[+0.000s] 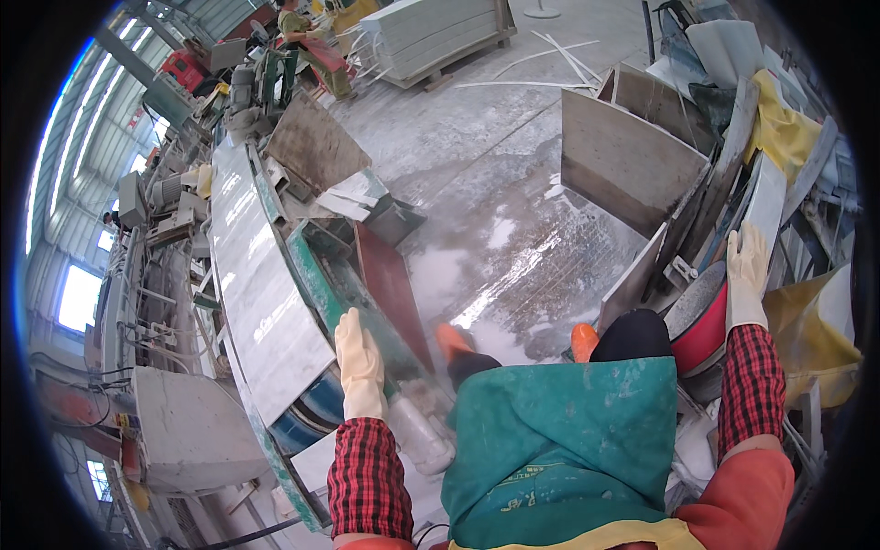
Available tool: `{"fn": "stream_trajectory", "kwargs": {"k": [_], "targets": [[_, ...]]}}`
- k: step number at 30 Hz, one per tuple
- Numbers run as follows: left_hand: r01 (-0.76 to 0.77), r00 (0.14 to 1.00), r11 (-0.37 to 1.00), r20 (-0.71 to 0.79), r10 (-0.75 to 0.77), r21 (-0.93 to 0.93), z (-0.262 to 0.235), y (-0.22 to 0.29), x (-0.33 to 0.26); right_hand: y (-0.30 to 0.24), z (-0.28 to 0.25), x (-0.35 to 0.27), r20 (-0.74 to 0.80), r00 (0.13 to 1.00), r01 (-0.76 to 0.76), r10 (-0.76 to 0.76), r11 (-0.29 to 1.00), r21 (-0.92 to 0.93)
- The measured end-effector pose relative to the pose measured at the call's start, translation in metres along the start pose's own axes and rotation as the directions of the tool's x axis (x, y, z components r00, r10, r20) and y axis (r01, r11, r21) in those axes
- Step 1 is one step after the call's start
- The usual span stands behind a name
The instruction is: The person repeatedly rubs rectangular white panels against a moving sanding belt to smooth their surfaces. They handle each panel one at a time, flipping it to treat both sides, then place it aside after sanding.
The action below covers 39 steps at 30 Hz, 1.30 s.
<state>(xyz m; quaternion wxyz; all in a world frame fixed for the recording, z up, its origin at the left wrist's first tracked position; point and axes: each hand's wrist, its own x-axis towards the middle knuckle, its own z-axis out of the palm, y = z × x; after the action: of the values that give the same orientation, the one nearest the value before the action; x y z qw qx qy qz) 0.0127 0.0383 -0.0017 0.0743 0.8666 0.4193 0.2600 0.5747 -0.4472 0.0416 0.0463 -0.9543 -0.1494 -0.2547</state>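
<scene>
My left hand [359, 367], in a cream rubber glove, has its fingers stretched out and holds nothing. It is at the green side edge of a long machine bed [316, 280], beside a pale polished stone slab [252, 284]; whether it touches the edge I cannot tell. My right hand [748, 268], gloved the same way, lies flat with fingers straight, against or just over a long white board [766, 197]. Below it is a round, red-sided container [704, 325] with a grey top. A green apron [559, 422] covers my lap.
Brown boards [623, 151] lean at the right, near a yellow cloth [784, 124]. A dark red panel [390, 284] stands beside the machine. The concrete floor [500, 137] has wet, whitish patches. Far off, a person [316, 50] stands near stacked slabs [431, 37].
</scene>
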Motion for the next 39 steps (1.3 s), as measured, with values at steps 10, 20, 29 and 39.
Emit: {"fn": "stream_trajectory", "kwargs": {"k": [10,20,29,39], "targets": [[-0.008,0.999,1.0,-0.05,0.009,0.011,0.002,-0.003,-0.003,0.001,0.013,-0.008,-0.196,0.977,0.082,-0.085,0.996,-0.019],[0.005,0.999,1.0,-0.053,-0.007,-0.031,0.002,0.002,-0.001,0.001,0.006,-0.016,-0.164,0.982,0.098,-0.093,0.995,0.028],[0.012,0.998,1.0,-0.053,-0.013,-0.014,0.004,-0.002,-0.001,-0.005,0.003,-0.025,-0.178,0.977,0.128,-0.121,0.992,0.024],[0.022,1.0,0.997,-0.009,-0.023,-0.069,-0.002,0.002,0.002,-0.011,0.001,-0.034,-0.174,0.978,0.124,-0.117,0.992,0.033]]}}
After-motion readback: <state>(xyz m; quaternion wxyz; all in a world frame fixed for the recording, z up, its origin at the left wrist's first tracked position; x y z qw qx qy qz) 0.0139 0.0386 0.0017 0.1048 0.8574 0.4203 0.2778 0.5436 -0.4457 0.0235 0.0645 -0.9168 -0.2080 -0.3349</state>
